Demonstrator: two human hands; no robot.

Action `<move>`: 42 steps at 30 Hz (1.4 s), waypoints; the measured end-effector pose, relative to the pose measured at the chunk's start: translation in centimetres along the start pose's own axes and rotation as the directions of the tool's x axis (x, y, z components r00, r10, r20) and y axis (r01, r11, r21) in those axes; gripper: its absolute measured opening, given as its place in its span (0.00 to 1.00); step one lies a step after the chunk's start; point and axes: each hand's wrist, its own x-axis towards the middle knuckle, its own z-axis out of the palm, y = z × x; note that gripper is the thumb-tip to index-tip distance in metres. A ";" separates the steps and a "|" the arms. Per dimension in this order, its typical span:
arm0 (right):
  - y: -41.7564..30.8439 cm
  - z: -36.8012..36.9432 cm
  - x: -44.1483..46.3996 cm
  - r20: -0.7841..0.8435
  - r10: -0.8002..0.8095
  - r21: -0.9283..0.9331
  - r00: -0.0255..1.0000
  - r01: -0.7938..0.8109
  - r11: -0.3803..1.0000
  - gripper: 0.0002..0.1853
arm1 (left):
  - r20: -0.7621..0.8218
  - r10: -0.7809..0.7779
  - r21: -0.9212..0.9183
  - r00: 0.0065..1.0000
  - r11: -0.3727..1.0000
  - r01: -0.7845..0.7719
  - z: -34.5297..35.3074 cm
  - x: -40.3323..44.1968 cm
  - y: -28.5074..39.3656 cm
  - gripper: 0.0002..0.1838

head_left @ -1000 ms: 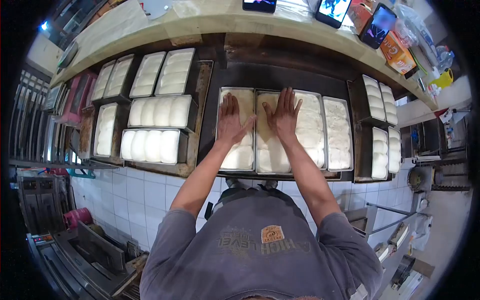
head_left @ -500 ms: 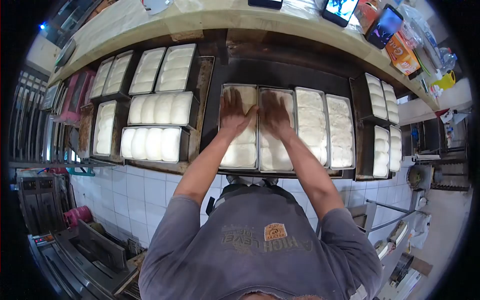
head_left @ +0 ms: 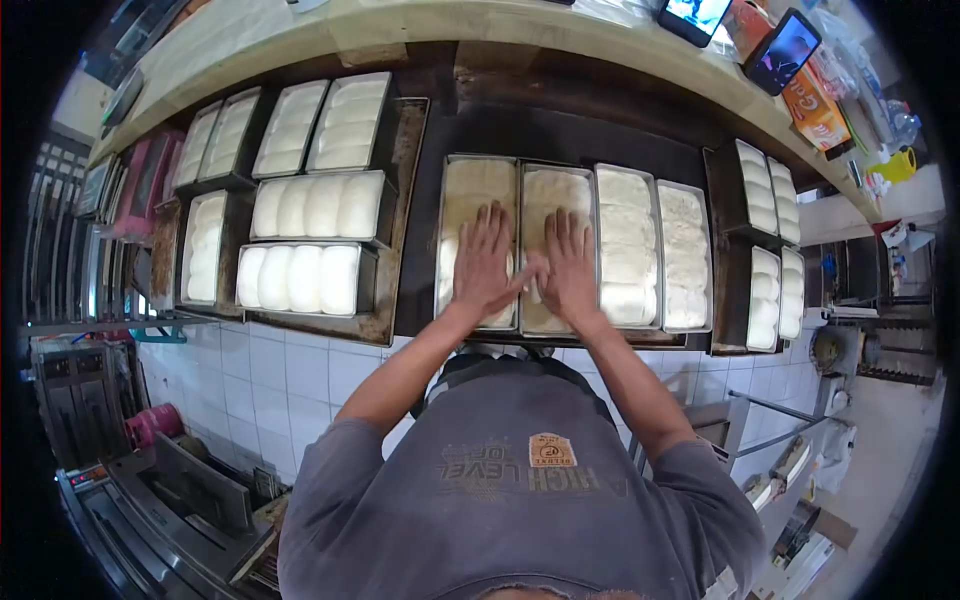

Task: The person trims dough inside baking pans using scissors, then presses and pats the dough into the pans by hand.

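Observation:
Side by side in front of me stand several metal loaf pans of pale dough on a dark tray. My left hand lies flat over the near half of the dough in the leftmost pan, fingers stretched out. Over the second pan, my right hand rests the same way on its dough, palm down. The two thumbs meet around the shared pan rims. Neither hand grips anything. To the right are a third dough loaf and a fourth dough loaf, with rougher tops.
On the left, a tray bears several dough-filled pans, including a sideways one. More filled pans stand at the right. Beyond runs a wooden shelf with phones and an orange carton. White tiled floor lies below.
Both hands have slid along the dough from the far half of the two pans toward my body. The far dough surfaces are now uncovered. The view has shifted slightly.

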 end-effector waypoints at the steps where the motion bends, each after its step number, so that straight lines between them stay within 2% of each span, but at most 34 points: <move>1: -0.2 0.2 -0.6 0.092 0.033 0.017 0.995 -0.035 0.999 0.39 | -0.060 0.064 0.057 0.996 0.997 -0.061 0.6 -0.4 0.2 0.56; 6: -1.2 -2.6 -0.3 0.027 0.060 0.104 0.998 -0.062 0.993 0.39 | -0.071 0.048 -0.051 0.996 0.997 -0.052 -1.5 -0.9 1.8 0.57; 8: -0.4 -1.3 0.9 0.014 0.034 0.092 0.999 -0.035 0.995 0.39 | -0.081 0.055 0.000 0.995 0.998 -0.055 -1.4 0.6 1.0 0.58; 11: -0.9 0.7 -2.7 0.106 0.005 0.082 0.994 -0.014 0.997 0.38 | 0.007 0.029 0.093 1.000 0.995 -0.029 0.0 -2.1 1.1 0.59; 17: -0.3 -0.7 -1.6 0.128 -0.002 0.015 0.992 0.000 1.000 0.39 | 0.012 0.055 0.130 0.998 0.990 -0.057 -1.0 -1.5 0.4 0.57; 21: -0.9 -3.9 -2.4 0.043 0.017 0.086 0.999 -0.021 0.996 0.38 | 0.139 0.232 0.062 0.963 0.968 -0.242 -3.6 -5.8 1.6 0.59; 26: -0.8 -2.9 -4.9 0.022 0.038 0.140 0.999 -0.040 0.989 0.39 | 0.197 0.305 -0.041 0.932 0.952 -0.303 -3.5 -8.7 1.9 0.60; 32: -1.7 -3.7 -5.7 0.043 0.037 0.221 0.998 -0.045 0.974 0.41 | 0.338 0.307 0.027 0.889 0.942 -0.336 -5.8 -8.7 1.3 0.60; 36: -1.9 -2.8 -7.3 0.260 -0.149 0.173 0.954 0.106 0.979 0.42 | 0.228 0.345 0.067 0.910 0.927 -0.369 -6.0 -8.5 2.0 0.61; 42: -2.9 -5.3 -6.5 0.165 -0.139 0.128 0.976 0.118 0.985 0.46 | 0.320 0.304 0.046 0.898 0.941 -0.335 -4.9 -9.8 2.4 0.62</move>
